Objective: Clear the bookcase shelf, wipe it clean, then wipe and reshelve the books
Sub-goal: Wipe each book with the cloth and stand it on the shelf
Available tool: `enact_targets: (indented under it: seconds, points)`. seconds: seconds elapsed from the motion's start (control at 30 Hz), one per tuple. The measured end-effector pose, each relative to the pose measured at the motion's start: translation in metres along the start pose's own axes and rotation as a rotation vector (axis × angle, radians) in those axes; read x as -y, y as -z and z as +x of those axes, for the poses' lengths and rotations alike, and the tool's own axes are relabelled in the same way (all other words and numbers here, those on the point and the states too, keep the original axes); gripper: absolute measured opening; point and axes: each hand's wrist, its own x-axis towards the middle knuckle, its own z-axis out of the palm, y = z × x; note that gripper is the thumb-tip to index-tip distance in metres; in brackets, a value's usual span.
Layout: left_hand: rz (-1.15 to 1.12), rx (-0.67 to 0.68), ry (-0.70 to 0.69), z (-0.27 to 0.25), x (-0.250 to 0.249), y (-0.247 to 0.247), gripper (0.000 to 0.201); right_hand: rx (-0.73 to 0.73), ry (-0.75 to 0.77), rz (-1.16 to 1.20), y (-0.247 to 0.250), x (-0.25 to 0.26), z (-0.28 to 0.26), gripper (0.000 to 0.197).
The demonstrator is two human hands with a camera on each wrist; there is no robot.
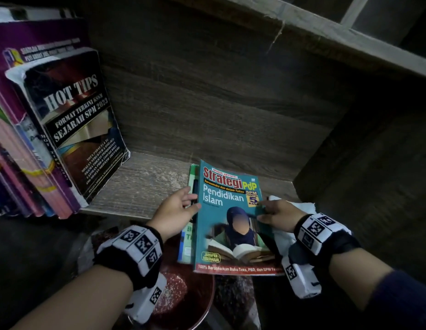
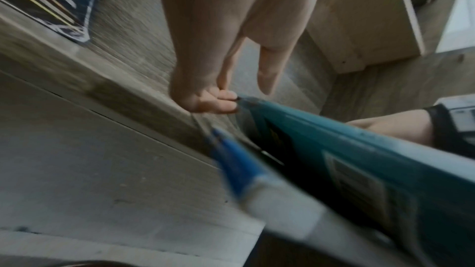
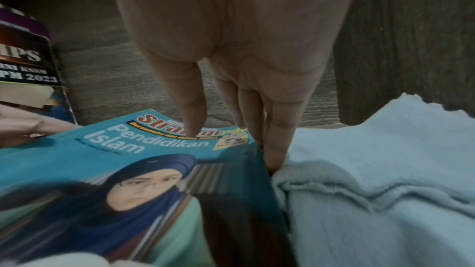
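Two hands on one teal workbook [image 1: 227,217], lying flat at the near edge of the shelf [image 1: 145,184], overhanging toward the viewer, atop a thinner green-edged book [image 1: 186,244] also lying flat. Left hand [image 1: 176,210]: fingers curled at the left, spine-side edge; wrist view shows fingertips [image 2: 223,105] tucked against that edge, apparently pinching it, thumb out of contact. Right hand [image 1: 277,216]: thumb on the cover, remaining fingers [image 3: 275,149] down along the right edge, between book and pale cloth [image 1: 302,208]; reads as a light pinch, not a full grip. Cloth bunched just right of the book, touching it, partly under the right wrist.

Far left: row of leaning books [image 1: 40,151], black-covered "HOT TIPS" volume [image 1: 76,120] outermost. Bare shelf floor between that row and the workbook.

Judgement: step in hand looks like taking up the workbook for wiping or standing it up.

Notes for doing it well:
- Lift by both long edges together; soft cover, likely to sag or bend from one corner.
- Separate cleanly from the book underneath; risk of dragging it off the overhang.
- Keep cloth clear of the pages.
- Stand spine out against the leaning row; row tilted, may slump.
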Motion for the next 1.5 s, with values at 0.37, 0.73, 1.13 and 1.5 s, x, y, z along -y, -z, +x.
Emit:
enact_targets:
  seconds: [0.37,0.73,1.13,1.5]
  points:
    - [-0.214,-0.015,-0.168,-0.012,-0.006,-0.027,0.040,-0.201,-0.044,0.108,-0.012,-0.004,0.006,0.030]
    - [-0.337,-0.180,-0.571,-0.045,-0.052,0.000,0.040,-0.392,0.135,1.372,0.017,0.058,-0.006,0.039]
    - [-0.125,-0.865,-0.760,-0.059,-0.032,0.094,0.052,-0.386,0.362,1.356,0.007,0.245,0.057,0.052]
    - [0.644,-1.196,-0.862,-0.064,0.002,0.160,0.039,-0.201,0.463,1.363,-0.016,0.392,0.102,0.034]
